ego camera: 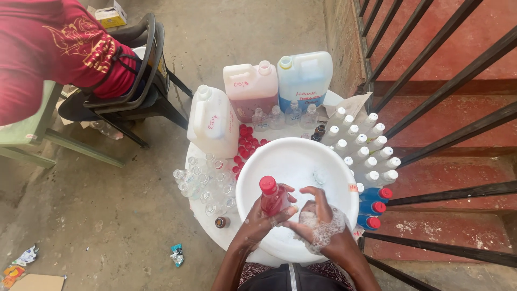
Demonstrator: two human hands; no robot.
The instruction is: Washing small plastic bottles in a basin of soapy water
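So the left hand [262,216] is wrapped around a small clear plastic bottle [273,198] of red liquid with a red cap, holding it upright over the near half of a big white plastic basin [280,156]. The right hand [322,223] is just beside it, covered in white foam, fingers loosely spread and holding nothing, fingertips close to the bottle's side.

The basin sits on a small round white bench [207,215], smooth and glossy. At the bench's left edge there's a bunch of empty clear bottles [202,180] with no caps. Right edge, near side: three blue bottles [371,207] with red caps, lying on their sides. Beyond those, rows of white-capped bottles [363,143].

Loose red caps [246,143] are scattered just past the basin. At the far edge stand three big jugs: a white one [212,121], a pinkish one [251,89] and a blue one [305,78].
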